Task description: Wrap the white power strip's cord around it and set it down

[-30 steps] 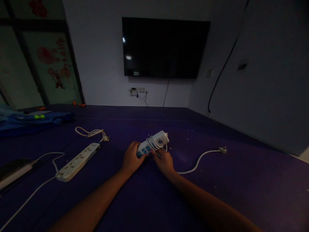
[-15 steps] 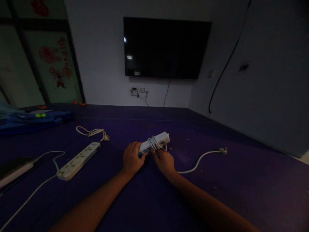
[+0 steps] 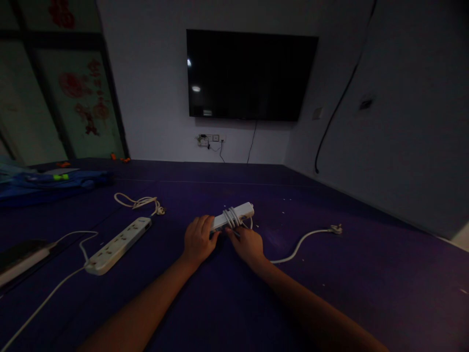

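- Left hand (image 3: 198,240): fingers curled over near end of white power strip (image 3: 234,215), clamping it against purple floor mat (image 3: 330,274).
- Right hand (image 3: 247,243): fingertips pinched shut on white cord (image 3: 293,252), just beside coils already round strip body.
- Loose cord: trails rightward from fingers to plug (image 3: 336,228), well apart.
- Handling note: best kept taut at fingertips, each turn laid snug beside the last, strip held steady.
- Second power strip (image 3: 119,244): well left of fingers, untouched.
- Wall television (image 3: 251,74): beyond.
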`<state>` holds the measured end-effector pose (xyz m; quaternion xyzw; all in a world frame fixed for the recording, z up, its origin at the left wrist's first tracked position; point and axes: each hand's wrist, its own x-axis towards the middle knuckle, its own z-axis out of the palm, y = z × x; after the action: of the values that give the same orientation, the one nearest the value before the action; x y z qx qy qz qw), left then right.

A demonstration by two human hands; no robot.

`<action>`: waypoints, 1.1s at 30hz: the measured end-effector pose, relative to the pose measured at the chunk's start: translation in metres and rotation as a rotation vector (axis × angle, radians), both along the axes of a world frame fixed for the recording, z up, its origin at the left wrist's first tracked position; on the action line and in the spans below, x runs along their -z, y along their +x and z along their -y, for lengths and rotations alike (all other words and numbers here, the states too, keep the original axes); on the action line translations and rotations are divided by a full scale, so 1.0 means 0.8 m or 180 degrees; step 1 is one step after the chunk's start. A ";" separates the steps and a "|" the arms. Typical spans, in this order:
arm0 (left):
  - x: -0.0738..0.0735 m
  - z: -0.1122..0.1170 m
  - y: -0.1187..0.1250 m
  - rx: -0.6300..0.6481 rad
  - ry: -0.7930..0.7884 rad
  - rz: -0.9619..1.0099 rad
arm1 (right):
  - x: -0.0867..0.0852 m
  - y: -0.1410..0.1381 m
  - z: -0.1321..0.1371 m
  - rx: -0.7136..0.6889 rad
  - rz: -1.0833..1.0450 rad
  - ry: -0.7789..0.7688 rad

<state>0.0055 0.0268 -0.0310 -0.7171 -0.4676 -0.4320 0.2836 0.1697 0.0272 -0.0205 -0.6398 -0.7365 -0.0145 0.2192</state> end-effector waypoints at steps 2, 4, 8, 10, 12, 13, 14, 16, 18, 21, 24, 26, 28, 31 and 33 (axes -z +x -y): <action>0.001 -0.002 -0.001 0.0028 0.0016 -0.0050 | 0.000 0.001 0.001 0.0011 -0.0021 0.0022; 0.002 -0.003 -0.003 0.0036 0.0036 -0.0082 | 0.001 0.001 0.002 -0.0005 -0.0102 0.0054; 0.004 -0.005 -0.007 0.0087 0.0185 -0.0192 | 0.004 0.002 0.005 -0.0226 -0.0376 0.0088; 0.005 -0.005 -0.008 0.0145 0.0273 -0.0259 | 0.007 0.000 0.007 -0.0303 -0.0549 0.0119; 0.006 -0.005 -0.009 0.0171 0.0361 -0.0312 | 0.009 -0.002 0.009 -0.0319 -0.0772 0.0127; 0.006 -0.004 -0.008 0.0178 0.0406 -0.0341 | 0.010 -0.004 0.010 -0.0318 -0.0901 0.0130; 0.006 -0.003 -0.007 0.0184 0.0451 -0.0368 | 0.011 -0.005 0.011 -0.0320 -0.1040 0.0140; 0.006 -0.002 -0.005 0.0206 0.0544 -0.0416 | 0.012 -0.007 0.012 -0.0318 -0.1346 0.0185; 0.005 -0.001 -0.003 0.0259 0.0663 -0.0482 | 0.015 -0.008 0.012 -0.0359 -0.1722 0.0246; 0.005 -0.002 -0.003 0.0350 0.0805 -0.0570 | 0.018 -0.009 0.009 -0.0456 -0.2301 0.0287; 0.006 -0.006 -0.005 0.0476 0.0697 -0.0526 | 0.020 -0.010 0.006 -0.0485 -0.2628 0.0267; 0.007 -0.007 -0.007 0.0610 0.0499 -0.0423 | 0.019 -0.010 0.005 -0.0483 -0.2705 0.0289; 0.007 -0.007 -0.008 0.0773 0.0251 -0.0257 | 0.019 -0.009 0.003 -0.0446 -0.2691 0.0372; 0.005 -0.006 -0.008 0.1042 -0.0308 0.0170 | 0.021 -0.007 -0.001 -0.0397 -0.2599 0.0472; 0.005 -0.006 -0.008 0.1244 -0.0786 0.0545 | 0.023 -0.005 -0.003 -0.0417 -0.2560 0.0466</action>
<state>-0.0006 0.0313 -0.0351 -0.7839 -0.3916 -0.4775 0.0642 0.1658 0.0300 -0.0390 -0.5289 -0.6282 0.1983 0.5350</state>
